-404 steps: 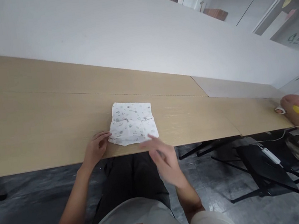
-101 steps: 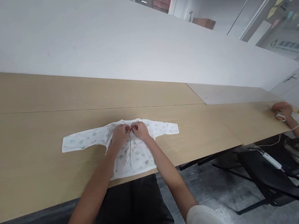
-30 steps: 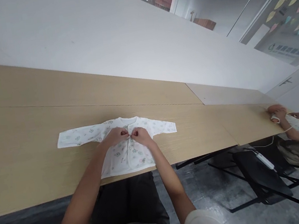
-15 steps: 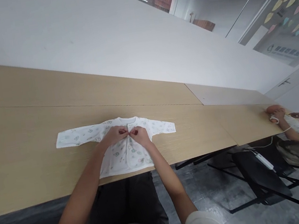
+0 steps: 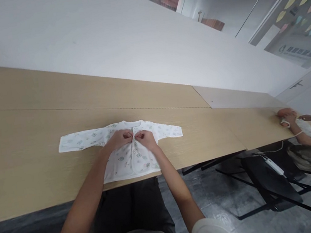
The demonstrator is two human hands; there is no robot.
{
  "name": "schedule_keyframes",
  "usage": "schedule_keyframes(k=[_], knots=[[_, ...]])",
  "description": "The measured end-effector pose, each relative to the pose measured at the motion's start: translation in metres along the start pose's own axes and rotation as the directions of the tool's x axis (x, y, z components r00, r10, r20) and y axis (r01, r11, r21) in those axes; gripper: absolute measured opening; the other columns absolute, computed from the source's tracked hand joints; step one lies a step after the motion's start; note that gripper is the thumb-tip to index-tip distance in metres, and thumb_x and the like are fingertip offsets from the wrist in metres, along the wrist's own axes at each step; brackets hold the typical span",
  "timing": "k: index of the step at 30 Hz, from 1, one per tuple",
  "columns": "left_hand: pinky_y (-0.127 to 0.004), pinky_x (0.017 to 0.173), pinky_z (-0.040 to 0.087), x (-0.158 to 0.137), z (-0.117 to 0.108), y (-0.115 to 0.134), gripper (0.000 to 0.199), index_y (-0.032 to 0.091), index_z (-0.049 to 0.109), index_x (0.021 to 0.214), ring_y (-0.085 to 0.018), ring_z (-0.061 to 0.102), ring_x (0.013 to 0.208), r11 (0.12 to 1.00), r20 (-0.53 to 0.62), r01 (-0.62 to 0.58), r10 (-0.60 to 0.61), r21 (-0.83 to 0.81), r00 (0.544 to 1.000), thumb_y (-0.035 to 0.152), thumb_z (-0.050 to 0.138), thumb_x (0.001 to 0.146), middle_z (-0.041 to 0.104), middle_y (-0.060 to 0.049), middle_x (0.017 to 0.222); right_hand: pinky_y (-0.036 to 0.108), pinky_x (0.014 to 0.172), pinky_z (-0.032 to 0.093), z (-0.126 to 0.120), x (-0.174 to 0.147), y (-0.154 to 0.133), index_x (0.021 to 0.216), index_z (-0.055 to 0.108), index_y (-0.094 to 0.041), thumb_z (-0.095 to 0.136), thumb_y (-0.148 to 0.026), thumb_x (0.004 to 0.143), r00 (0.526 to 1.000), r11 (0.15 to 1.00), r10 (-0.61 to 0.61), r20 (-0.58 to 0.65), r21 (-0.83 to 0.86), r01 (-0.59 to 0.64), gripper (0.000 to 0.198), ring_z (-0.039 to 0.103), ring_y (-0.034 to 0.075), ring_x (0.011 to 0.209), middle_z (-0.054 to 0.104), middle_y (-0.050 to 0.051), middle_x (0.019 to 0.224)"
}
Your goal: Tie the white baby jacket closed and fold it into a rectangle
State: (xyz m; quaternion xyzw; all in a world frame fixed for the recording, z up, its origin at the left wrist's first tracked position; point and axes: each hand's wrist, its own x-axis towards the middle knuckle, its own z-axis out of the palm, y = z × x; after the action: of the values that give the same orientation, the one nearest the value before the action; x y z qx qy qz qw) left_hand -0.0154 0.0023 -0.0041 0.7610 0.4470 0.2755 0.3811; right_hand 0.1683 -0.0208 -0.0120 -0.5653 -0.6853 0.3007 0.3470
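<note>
A small white baby shirt (image 5: 121,160) with a printed pattern lies flat, its long sleeves spread to both sides and its neckline toward the wall. Down its middle runs a front opening with buttons. My left hand (image 5: 122,138) pinches the front edge below the neckline, fingers closed on the cloth. Right beside it, my right hand (image 5: 146,138) pinches the other side of the same edge between thumb and fingers. The fingertips of both hands nearly meet; the bit of cloth or button between them is hidden.
The shirt rests on a long wooden table (image 5: 35,169) set against a white wall (image 5: 76,58). At the far right sits another person (image 5: 308,140) handling a doll-like thing at the table. A black folding chair (image 5: 267,181) stands on the grey floor.
Both hands stay at the shirt's front opening, with the fingertips slightly farther apart than before. The shirt lies as it did.
</note>
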Motion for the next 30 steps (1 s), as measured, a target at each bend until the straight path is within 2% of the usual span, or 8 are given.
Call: schedule_keyframes(k=[8, 14, 18, 22, 27, 30], knots=[[-0.027, 0.065, 0.044, 0.000, 0.002, 0.001, 0.029, 0.019, 0.071, 0.082, -0.018, 0.061, 0.068, 0.999, -0.013, 0.013, -0.013, 0.040, 1.000, 0.042, 0.058, 0.071, 0.070, -0.002, 0.072, 0.021, 0.071, 0.047, -0.002, -0.002, -0.004, 0.078, 0.075, -0.020, 0.066, -0.017, 0.081, 1.000, 0.997, 0.028, 0.006, -0.066, -0.028, 0.010, 0.066, 0.013, 0.073, 0.074, 0.000, 0.079], [-0.027, 0.065, 0.042, 0.001, 0.002, 0.003, 0.031, 0.019, 0.073, 0.080, -0.017, 0.058, 0.066, 0.989, -0.017, 0.022, -0.020, 0.148, 1.000, 0.045, 0.056, 0.072, 0.068, -0.002, 0.068, 0.021, 0.063, 0.041, -0.003, -0.003, -0.007, 0.069, 0.072, -0.019, 0.060, -0.033, 0.087, 1.000, 0.989, 0.015, 0.018, -0.145, -0.012, 0.026, 0.060, 0.013, 0.066, 0.066, -0.002, 0.064], [-0.027, 0.065, 0.042, 0.001, 0.002, 0.004, 0.034, 0.018, 0.074, 0.081, -0.017, 0.058, 0.067, 0.986, -0.013, 0.029, -0.028, 0.163, 1.000, 0.046, 0.058, 0.073, 0.069, -0.003, 0.070, 0.020, 0.064, 0.040, -0.003, -0.004, -0.008, 0.070, 0.071, -0.019, 0.062, -0.025, 0.082, 1.000, 0.995, 0.016, 0.024, -0.103, -0.013, 0.017, 0.059, 0.012, 0.067, 0.067, -0.002, 0.067], [-0.027, 0.063, 0.041, 0.001, -0.002, 0.007, 0.033, 0.018, 0.074, 0.080, -0.018, 0.058, 0.066, 0.987, -0.027, 0.064, -0.060, 0.149, 0.998, 0.045, 0.056, 0.072, 0.067, -0.003, 0.069, 0.020, 0.063, 0.040, -0.007, -0.002, -0.009, 0.066, 0.068, -0.017, 0.061, -0.019, 0.078, 0.995, 0.994, 0.091, -0.034, -0.059, -0.093, 0.014, 0.057, 0.012, 0.064, 0.063, -0.003, 0.063], [-0.027, 0.061, 0.038, -0.020, 0.000, 0.023, 0.032, 0.020, 0.071, 0.082, -0.018, 0.058, 0.067, 0.971, -0.100, 0.134, -0.116, 0.200, 0.988, 0.046, 0.054, 0.074, 0.068, -0.004, 0.073, 0.021, 0.065, 0.040, -0.016, -0.012, -0.016, 0.069, 0.069, -0.017, 0.059, -0.022, 0.081, 0.994, 0.994, 0.098, -0.042, -0.054, -0.100, 0.017, 0.057, 0.012, 0.065, 0.064, -0.002, 0.065], [-0.028, 0.058, 0.034, -0.044, 0.009, 0.039, 0.034, 0.020, 0.065, 0.070, -0.018, 0.054, 0.063, 0.946, -0.057, 0.138, -0.127, 0.292, 0.990, 0.046, 0.047, 0.081, 0.064, -0.003, 0.067, 0.022, 0.065, 0.039, -0.020, -0.031, -0.021, 0.069, 0.070, -0.017, 0.058, -0.026, 0.086, 0.998, 0.993, 0.055, -0.009, -0.106, -0.056, 0.022, 0.058, 0.013, 0.066, 0.067, 0.000, 0.067]])
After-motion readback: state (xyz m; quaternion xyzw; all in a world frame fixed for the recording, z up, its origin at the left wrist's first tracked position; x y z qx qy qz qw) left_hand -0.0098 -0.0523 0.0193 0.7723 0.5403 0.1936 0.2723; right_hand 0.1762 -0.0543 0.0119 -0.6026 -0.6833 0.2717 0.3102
